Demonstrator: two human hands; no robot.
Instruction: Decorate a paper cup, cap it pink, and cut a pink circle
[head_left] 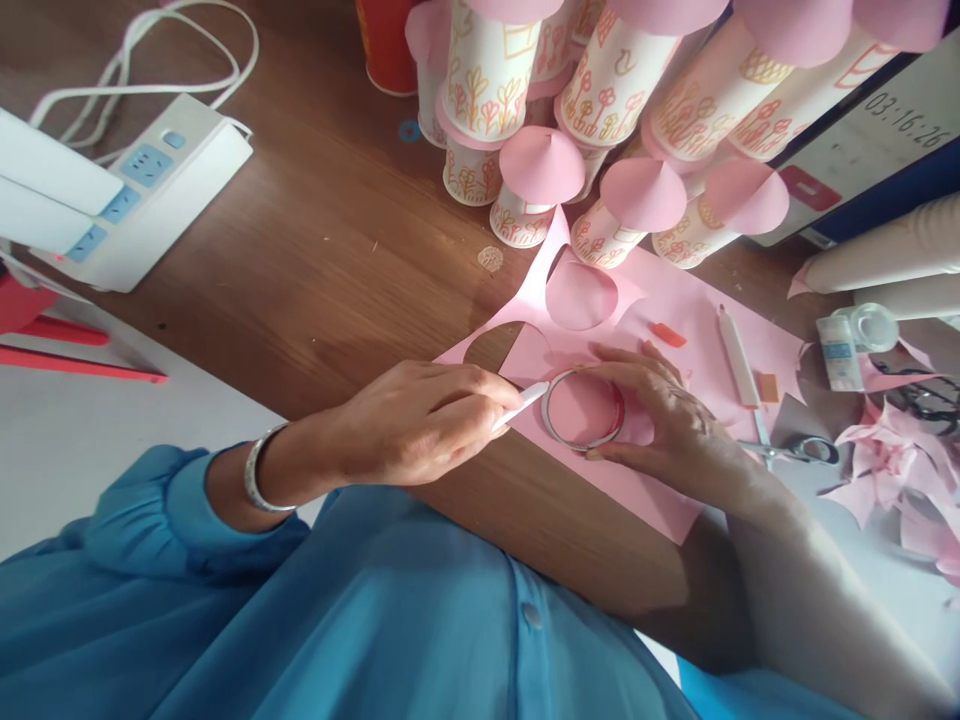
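My left hand [431, 420], with a silver bangle at the wrist, is closed around a white pen [523, 404]. The pen's tip points right and meets the left edge of a thin ring [548, 422], which looks like a tape roll. My right hand [667, 415] grips that ring from its right side, fingers at the far edge and thumb at the near one. The ring lies flat on a pink paper sheet [660, 490]. Beyond it lies pink paper with round cut-outs [551, 265]. An orange cap [667, 334] rests on the sheet.
Paper cups with pink cone tops [541, 170] stand stacked at the back. Scissors [814, 450], a white stick-shaped tool [739, 355], a small bottle [840, 352] and pink scraps [885, 460] lie at right. A white power strip [180, 200] with cables sits at left.
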